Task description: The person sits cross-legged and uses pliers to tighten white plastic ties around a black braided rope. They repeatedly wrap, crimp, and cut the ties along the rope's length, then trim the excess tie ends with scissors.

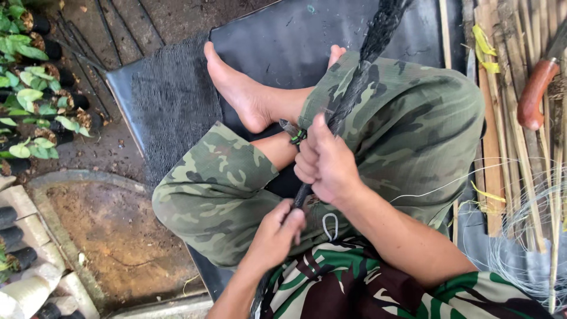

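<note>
**A:** where's the dark fibre bundle [360,77] sitting?

**B:** across the lap, running up toward the black mat's [277,41] top edge. Right hand [325,162] wrapped tight round its middle, left hand [276,233] pinching the lower end. Knife [534,91] lies on the bamboo strips [502,147], right edge.

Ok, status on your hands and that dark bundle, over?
Left hand gripping lower end of dark fibre bundle. Right hand clamped higher up. Bundle lies across camouflage knee, nothing blocking.

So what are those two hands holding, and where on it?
Both grip a long dark fibre bundle: the right hand at its bound middle, the left hand at the lower end.
</note>
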